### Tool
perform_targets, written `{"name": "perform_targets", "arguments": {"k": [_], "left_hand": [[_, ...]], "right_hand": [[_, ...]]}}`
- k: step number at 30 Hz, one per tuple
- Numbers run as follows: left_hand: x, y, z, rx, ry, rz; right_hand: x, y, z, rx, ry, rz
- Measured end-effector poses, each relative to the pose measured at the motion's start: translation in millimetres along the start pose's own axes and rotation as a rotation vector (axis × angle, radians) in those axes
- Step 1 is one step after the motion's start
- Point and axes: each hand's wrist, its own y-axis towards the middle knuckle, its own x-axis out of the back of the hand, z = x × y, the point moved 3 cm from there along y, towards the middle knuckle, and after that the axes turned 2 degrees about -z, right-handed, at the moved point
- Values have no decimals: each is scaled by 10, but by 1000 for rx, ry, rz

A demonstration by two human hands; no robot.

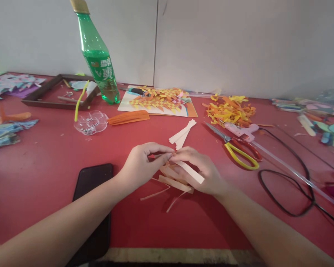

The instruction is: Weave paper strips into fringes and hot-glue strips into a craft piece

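My left hand (146, 163) and my right hand (197, 168) meet over the middle of the red table. Both pinch a pale cream paper strip (190, 172), whose free end sticks out across my right hand. Fingers hide its other end. Below my hands lie more cream paper strips (174, 182), and two thin slivers of paper (156, 193) rest in front. Just beyond my fingertips, a small fan of cream strips (183, 134) lies on the table.
Right of my hands are scissors (241, 150), a pink glue gun (242, 130) and its looping black cord (288, 213). A phone (93, 185) lies by my left forearm. Behind stand a green bottle (98, 63), orange-yellow paper scraps (231, 110) and a dark frame (50, 104).
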Motion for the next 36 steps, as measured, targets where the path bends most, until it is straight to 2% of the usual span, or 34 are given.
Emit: {"name": "perform_targets", "arguments": {"k": [5, 12, 14, 21, 24, 27, 30, 33, 36], "left_hand": [[-5, 3, 5, -20, -104, -51], [-17, -14, -6, -13, -10, -5], [-22, -30, -19, -13, -21, 35], [-52, -61, -101, -118, -80, 152], [-54, -48, -99, -140, -36, 119], [-32, -37, -75, -128, -12, 54], [-18, -40, -55, -128, -14, 39], [-21, -43, -35, -109, -39, 35], [-40, -36, -10, -72, -104, 45]], "right_hand": [[-14, 25, 3, 65, -44, 49], [32, 32, 41, 149, -201, -35], [42, 29, 27, 112, -211, -65], [73, -43, -45, -152, -110, -201], [73, -33, -41, -173, -105, -207], [66, -10, -25, -105, -122, -209], [39, -29, -41, -80, 31, -204], [-2, -79, -78, -162, 204, -187], [-2, -106, -82, -236, 125, -231]]}}
